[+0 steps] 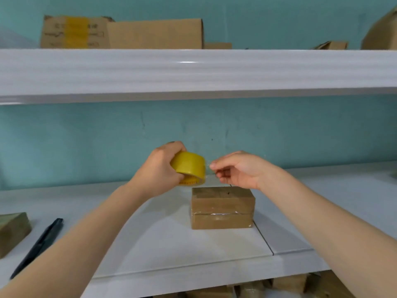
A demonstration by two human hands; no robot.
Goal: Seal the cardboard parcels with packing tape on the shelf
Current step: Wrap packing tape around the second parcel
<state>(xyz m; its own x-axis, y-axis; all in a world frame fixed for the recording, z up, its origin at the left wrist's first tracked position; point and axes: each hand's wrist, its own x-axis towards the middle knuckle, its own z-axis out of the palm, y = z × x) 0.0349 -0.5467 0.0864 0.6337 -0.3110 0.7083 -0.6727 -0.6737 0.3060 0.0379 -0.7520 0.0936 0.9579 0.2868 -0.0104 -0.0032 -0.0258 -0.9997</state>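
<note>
White shelf point(150, 244) bore the parcel point(222, 208) directly below both hands: left hand point(160, 168) gripped the tape roll point(189, 167), right hand point(238, 169) pinched its free end.

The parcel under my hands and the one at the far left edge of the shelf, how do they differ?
The centre parcel is fully in view, squarely facing the camera; the left parcel is cut off by the frame and sits angled. The centre parcel lies below the tape roll; the left parcel lies beside a black pen. Both are small brown cardboard blocks on the same white shelf.
</note>
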